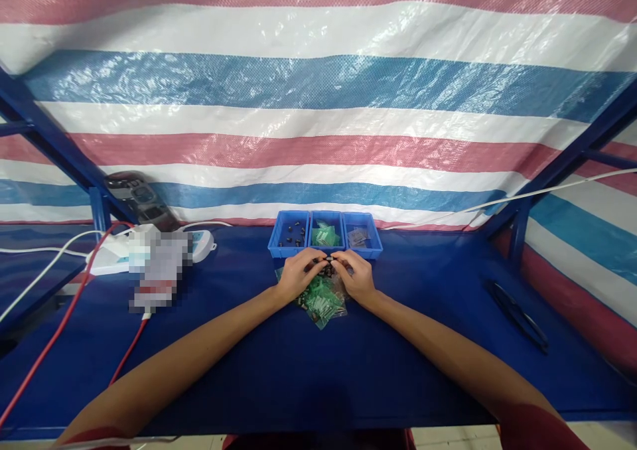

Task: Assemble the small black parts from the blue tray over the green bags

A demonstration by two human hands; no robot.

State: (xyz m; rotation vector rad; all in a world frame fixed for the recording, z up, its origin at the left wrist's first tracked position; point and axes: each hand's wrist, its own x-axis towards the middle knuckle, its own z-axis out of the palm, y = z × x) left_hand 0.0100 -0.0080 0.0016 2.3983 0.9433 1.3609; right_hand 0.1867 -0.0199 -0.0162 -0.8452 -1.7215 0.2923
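My left hand (296,277) and my right hand (357,277) meet over the table, fingertips pinched together. Between them is a small dark part with a light metallic middle (329,259), too small to name more exactly. Both hands seem closed on it. Just below lies a heap of small clear and green plastic bags (321,302) with metallic pieces in or under them. Dark little pieces (328,272) show among the bags, partly hidden by my fingers.
Behind my hands stand three blue bins: a left bin (271,249) with dark pieces, a middle bin (311,237) with green bags, a right bin (379,245) with clear bags. Power strip (203,245) and cables lie left, dark glasses-like object (517,317) right.
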